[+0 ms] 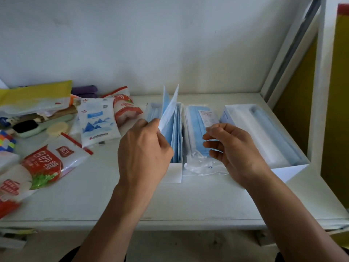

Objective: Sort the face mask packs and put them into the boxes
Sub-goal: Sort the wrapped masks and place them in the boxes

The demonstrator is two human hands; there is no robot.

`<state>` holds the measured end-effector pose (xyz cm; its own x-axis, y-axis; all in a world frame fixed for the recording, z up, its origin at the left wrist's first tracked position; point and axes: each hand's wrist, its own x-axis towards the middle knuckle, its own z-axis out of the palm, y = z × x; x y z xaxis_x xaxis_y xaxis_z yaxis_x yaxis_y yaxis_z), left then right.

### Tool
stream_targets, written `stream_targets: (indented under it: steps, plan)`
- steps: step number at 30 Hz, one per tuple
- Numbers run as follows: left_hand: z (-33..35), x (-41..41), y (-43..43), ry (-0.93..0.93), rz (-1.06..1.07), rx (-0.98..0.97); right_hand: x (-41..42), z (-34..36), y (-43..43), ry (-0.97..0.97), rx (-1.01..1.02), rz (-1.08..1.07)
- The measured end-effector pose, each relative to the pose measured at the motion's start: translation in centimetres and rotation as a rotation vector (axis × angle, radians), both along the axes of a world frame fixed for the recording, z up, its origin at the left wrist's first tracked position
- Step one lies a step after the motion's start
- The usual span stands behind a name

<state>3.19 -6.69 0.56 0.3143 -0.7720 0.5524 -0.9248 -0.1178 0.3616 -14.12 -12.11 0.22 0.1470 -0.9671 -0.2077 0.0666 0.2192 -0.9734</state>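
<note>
Blue mask packs [176, 137] stand upright in white box [176, 173]; L hand [143, 148] pinches raised pack [170, 108] by edge. R hand [230, 146], fingers curled, over clear-wrapped mask bundle [195, 127] beside box; grip unclear.

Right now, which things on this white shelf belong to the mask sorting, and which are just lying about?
Job: upright blue mask packs in left hand; clear bag of blue masks; left white box; right white box.
Lying about: red sugar bag; white blue-printed pouch; multicoloured puzzle cube; yellow pouch.
</note>
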Motion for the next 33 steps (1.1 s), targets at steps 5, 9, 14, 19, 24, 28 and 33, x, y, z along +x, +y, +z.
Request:
stream_targets:
  steps: [5, 9, 14, 19, 24, 28, 33]
  plan:
    - [-1.2, -0.2, -0.9, 0.015, 0.02, 0.113, 0.2, 0.0, 0.0, 0.0, 0.018, 0.028]
    - [-2.3, -0.2, -1.6, -0.026, -0.051, 0.129, 0.3, -0.1, 0.0, 0.011, 0.006, 0.059]
    - [-2.1, -1.1, -0.3, -0.052, -0.243, 0.198, 0.6, -1.5, 0.1, 0.212, -0.264, 0.142]
    - [-3.1, -0.4, 0.7, 0.036, -0.265, 0.071, 2.0, -3.4, 1.2, 0.519, -0.679, 0.461]
    - [-3.7, 1.3, 0.5, -0.02, 0.039, 0.068, 2.8, -4.0, 1.1, 0.786, -0.732, 0.351]
    - [-4.1, 1.2, 0.5, -0.106, 0.046, 0.196, 3.2, -3.7, 1.6, 0.874, -0.709, 0.319]
    - [-4.0, 0.6, 0.8, -0.071, -0.05, 0.126, 3.5, -3.7, 1.4, 0.945, -0.816, 0.393]
